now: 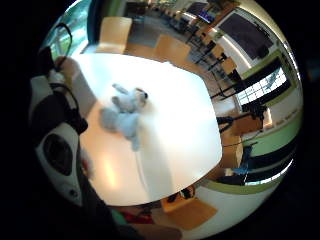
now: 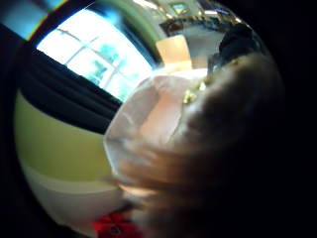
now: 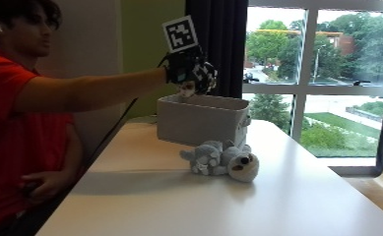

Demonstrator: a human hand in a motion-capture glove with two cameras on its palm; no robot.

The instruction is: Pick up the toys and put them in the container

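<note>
My gloved right hand (image 3: 190,71) hovers over the open top of the white container (image 3: 201,123) at the far side of the table. Its fingers are curled round a small brown plush toy (image 3: 188,90), which hangs just above the container's rim. That brown fur (image 2: 223,144) fills much of the thumb side palm view, with the container's pale wall (image 2: 143,124) behind it. In front of the container, a grey plush toy (image 3: 205,157) and a cream plush dog (image 3: 242,167) lie pressed together on the table; both the dog (image 1: 132,99) and the grey toy (image 1: 121,121) show from above.
The white table (image 3: 178,206) stretches toward the near edge. The person's bare left hand rests by their lap, off the table. A large window (image 3: 322,73) and a dark curtain (image 3: 217,44) stand behind the container. Wooden chairs (image 1: 171,50) surround the table's far end.
</note>
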